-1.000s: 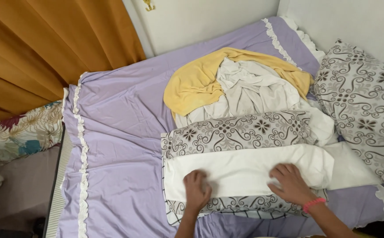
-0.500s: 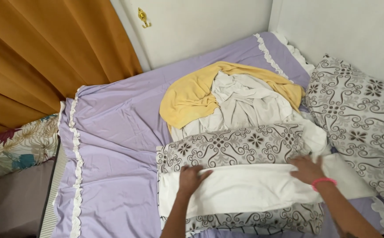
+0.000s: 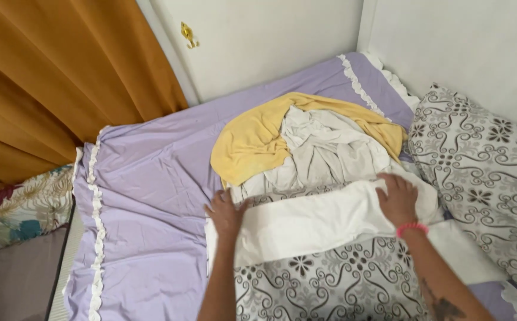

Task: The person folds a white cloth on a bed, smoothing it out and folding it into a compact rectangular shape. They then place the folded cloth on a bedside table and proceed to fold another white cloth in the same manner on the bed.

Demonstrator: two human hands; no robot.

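A grey-and-white patterned pillowcase (image 3: 323, 279) lies on the lilac bed sheet (image 3: 151, 196), with its white inner side (image 3: 312, 223) turned over the far part. My left hand (image 3: 225, 211) lies flat on the left end of that white fold, fingers spread. My right hand (image 3: 398, 199), with a pink band at the wrist, presses flat on the fold's right end. Just beyond the fold sits a heap of crumpled white cloth (image 3: 323, 148) partly wrapped in a yellow cloth (image 3: 252, 139).
A large pillow (image 3: 484, 172) in the same grey pattern leans at the right by the white wall (image 3: 460, 47). An orange curtain (image 3: 56, 77) hangs at the left. A floral cushion (image 3: 18, 208) lies beside the bed's left edge.
Both hands have moved away from me across the pillowcase, carrying the white fold further over the patterned side; more patterned fabric now shows near me. The camera has tilted upward.
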